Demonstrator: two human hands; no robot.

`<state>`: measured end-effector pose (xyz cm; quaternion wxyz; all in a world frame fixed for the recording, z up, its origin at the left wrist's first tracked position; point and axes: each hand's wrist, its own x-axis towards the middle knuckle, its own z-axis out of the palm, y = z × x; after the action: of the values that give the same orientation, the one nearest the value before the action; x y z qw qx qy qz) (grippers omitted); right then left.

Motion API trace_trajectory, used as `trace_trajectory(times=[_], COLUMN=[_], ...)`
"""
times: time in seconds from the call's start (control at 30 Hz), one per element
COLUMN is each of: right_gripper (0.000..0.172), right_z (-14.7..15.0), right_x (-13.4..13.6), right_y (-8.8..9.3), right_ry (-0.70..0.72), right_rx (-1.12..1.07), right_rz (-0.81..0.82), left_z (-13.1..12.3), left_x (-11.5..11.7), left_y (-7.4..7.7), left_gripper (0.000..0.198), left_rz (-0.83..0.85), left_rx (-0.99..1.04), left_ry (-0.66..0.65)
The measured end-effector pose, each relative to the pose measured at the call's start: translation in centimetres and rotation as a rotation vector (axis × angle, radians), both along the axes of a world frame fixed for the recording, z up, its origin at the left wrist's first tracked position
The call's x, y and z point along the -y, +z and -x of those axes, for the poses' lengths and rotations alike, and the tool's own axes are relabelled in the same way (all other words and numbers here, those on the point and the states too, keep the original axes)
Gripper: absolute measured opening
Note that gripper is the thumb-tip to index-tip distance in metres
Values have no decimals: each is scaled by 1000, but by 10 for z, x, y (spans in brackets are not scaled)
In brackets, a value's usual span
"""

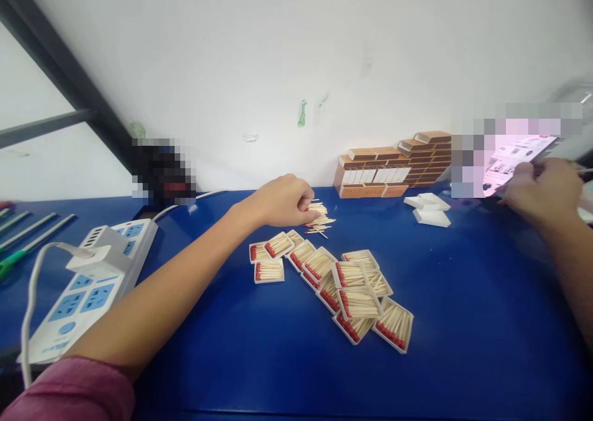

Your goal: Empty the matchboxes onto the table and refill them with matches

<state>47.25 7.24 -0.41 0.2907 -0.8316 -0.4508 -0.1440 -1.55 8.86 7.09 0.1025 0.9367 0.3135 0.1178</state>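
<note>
My left hand (290,203) reaches to the back of the blue table, its fingers and thumb closed at the edge of a pile of loose matches (320,219). The fingertips are partly hidden among the sticks. At the far right my right hand (546,189) is curled at the lower edge of a phone (503,161) with a lit screen; some of its fingers are hidden. In front of the pile lie several open matchbox trays (360,302) filled with red-tipped matches, some overlapping. A smaller group of filled trays (269,271) sits near my left forearm.
Brown matchboxes (428,161) are stacked against the white wall. White matchbox trays (430,214) lie in a small heap to their right front. A power strip (106,279) with a plugged-in charger and cable is at left, beside green-handled tools (18,260).
</note>
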Motion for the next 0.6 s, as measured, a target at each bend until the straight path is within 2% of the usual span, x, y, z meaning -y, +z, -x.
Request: trace_trajectory(times=[0.07, 0.17, 0.33, 0.47, 0.6], right_gripper=[51, 52, 76, 70, 80], right_z=[6, 16, 23, 22, 21], right_x=[-1, -2, -6, -2, 6], right_y=[1, 2, -1, 0, 2], right_ry=[-92, -109, -146, -125, -63], right_rx=[-93, -144, -145, -133, -137], right_rz=[-20, -56, -103, -96, -28], left_z=[0, 0, 0, 0, 0], left_x=[1, 2, 1, -1, 0], left_y=[1, 1, -1, -1, 1], left_gripper=[37, 37, 36, 36, 36], left_rz=[6, 13, 6, -13, -12], left_rx=[2, 9, 5, 0, 0], left_ry=[-3, -14, -16, -5, -2])
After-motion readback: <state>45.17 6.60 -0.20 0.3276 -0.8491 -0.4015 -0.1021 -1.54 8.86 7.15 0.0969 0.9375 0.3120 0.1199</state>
